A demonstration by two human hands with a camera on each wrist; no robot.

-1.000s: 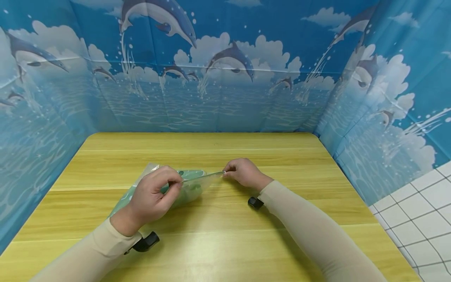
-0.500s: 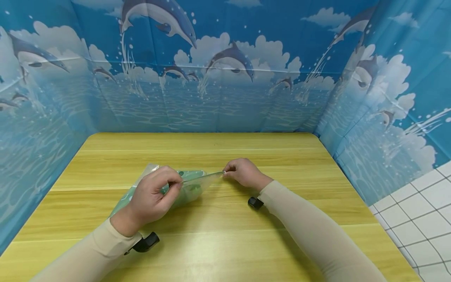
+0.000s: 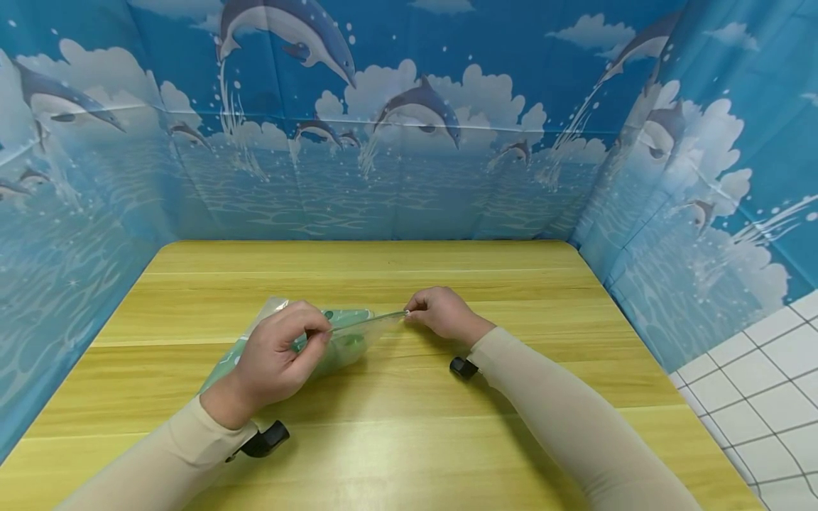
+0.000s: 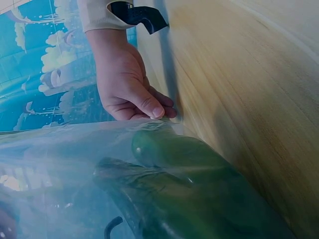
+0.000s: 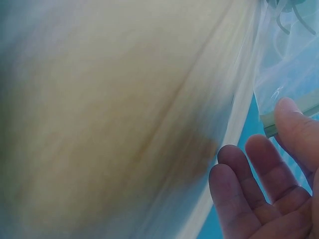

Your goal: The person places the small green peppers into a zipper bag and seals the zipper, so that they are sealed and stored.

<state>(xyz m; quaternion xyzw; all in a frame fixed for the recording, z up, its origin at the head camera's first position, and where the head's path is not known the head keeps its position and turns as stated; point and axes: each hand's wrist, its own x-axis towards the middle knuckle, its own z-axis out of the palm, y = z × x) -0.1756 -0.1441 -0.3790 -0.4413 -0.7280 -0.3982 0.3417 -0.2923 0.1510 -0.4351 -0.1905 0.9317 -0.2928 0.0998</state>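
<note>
A clear plastic zip bag with a green and white print is held by its top edge between both hands, its body reaching left over the table. My left hand pinches that edge between thumb and forefinger. At the far corner, my right hand pinches the other end. Through the film in the left wrist view show rounded green shapes, whose kind I cannot make out. A pale green strip runs along the bag's edge under the right thumb in the right wrist view.
The wooden table carries the bag. Blue curtains printed with dolphins stand along its back and sides. White tiles show at the right. A black wrist camera juts from the left sleeve, another black camera from the right.
</note>
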